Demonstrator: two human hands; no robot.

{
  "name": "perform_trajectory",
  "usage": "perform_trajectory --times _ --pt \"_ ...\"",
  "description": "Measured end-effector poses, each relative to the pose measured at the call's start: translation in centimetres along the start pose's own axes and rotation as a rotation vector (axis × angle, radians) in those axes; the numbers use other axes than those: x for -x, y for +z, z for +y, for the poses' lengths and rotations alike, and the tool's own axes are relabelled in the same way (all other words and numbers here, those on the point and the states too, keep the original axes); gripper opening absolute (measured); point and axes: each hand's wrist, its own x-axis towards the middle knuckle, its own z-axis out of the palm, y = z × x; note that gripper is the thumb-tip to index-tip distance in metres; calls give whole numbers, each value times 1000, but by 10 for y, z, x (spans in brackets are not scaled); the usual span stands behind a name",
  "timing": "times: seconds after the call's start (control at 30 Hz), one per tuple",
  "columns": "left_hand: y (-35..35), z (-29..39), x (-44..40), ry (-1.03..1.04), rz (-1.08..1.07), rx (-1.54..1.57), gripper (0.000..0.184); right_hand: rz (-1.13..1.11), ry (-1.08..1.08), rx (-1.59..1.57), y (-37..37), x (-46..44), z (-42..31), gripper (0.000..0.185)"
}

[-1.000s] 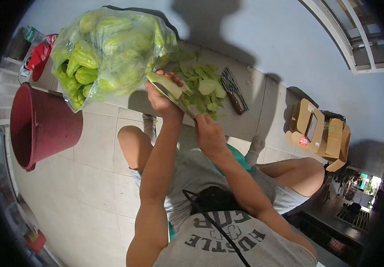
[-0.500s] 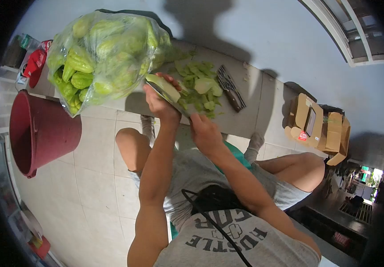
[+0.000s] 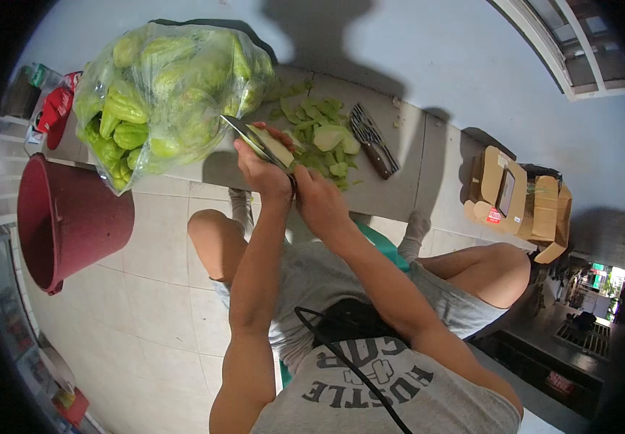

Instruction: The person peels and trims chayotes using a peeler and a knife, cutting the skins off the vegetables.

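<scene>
My left hand (image 3: 264, 172) is closed around a pale, peeled chayote (image 3: 275, 147) above the tiled ledge. In my right hand (image 3: 320, 201) is the handle of a knife (image 3: 237, 128), its blade lying along the chayote and its tip pointing toward the bag. Green peelings (image 3: 317, 112) are heaped on the ledge just beyond my hands, with a pale chayote piece (image 3: 328, 137) among them. Right of the heap lies a second knife (image 3: 375, 143) with a patterned blade and brown handle. A clear plastic bag (image 3: 207, 79) full of green chayotes (image 3: 131, 134) stands to the left.
A dark red bucket (image 3: 84, 220) sits on the floor at left. Opened cardboard boxes (image 3: 497, 189) rest on the ledge (image 3: 428, 170) at right. A red item (image 3: 57, 110) is behind the bucket. Beneath me is a green stool (image 3: 385, 246), and a black cable (image 3: 349, 365) hangs across my shirt.
The knife has slid up and left along the chayote, so more of its blade extends past it. My right hand has moved left, close against my left wrist.
</scene>
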Motion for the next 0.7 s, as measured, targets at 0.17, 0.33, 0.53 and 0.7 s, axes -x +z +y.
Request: perform_trajectory --times 0.17,0.33,0.53,0.7 --pt "1 1 -5 36 29 -8 50 -84 45 26 -5 -7 -6 22" --pt "1 5 -6 155 -51 -190 42 -103 24 -247 -11 -14 -1 15" --pt "-6 7 -12 133 -145 -262 50 -135 93 -375 -27 -17 -8 16" --pt "-18 9 -17 112 -249 -284 51 -226 107 -407 -44 -24 4 19"
